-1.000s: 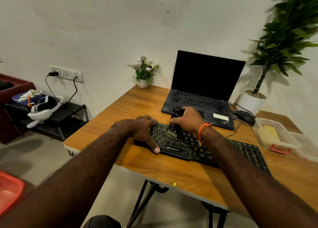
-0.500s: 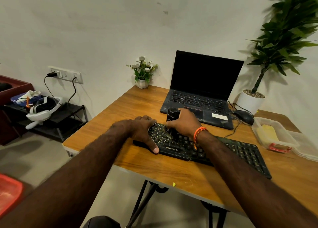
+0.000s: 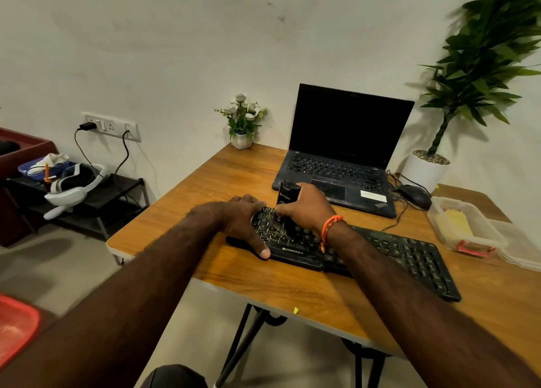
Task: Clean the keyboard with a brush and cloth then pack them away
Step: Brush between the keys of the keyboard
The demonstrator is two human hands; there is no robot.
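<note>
From my feed I see a black keyboard (image 3: 366, 253) lying slantwise on the wooden worktop (image 3: 187, 212), its left end nearer the middle of the worktop and its right end running toward the near right edge. My left hand (image 3: 246, 220) lies on the keyboard's left end, fingers curled over the far edge and the thumb stretched along the near edge, gripping that end. My right hand (image 3: 307, 209) is wrapped round a black brush (image 3: 285, 209), which stands nearly upright with its bristles down on the keys just right of the left hand. An orange band (image 3: 330, 226) circles the right wrist.

Behind the keyboard an open laptop (image 3: 342, 153) sits with a dark screen. To its right lies a black mouse (image 3: 417, 195), its cable trailing toward the keyboard. A clear plastic box (image 3: 465, 226) stands near the right edge of the worktop, with something yellow in it that could be the cloth, though I cannot tell for sure; a red clip shows at its near end. A small white pot of flowers (image 3: 241, 124) stands at the far left corner against the wall, and a tall green plant (image 3: 480, 74) in a white pot stands at the far right.

Off to the left, a low black shelf (image 3: 117, 194) carries a white headset (image 3: 73, 185), and cables run up to a wall socket (image 3: 111, 127).
</note>
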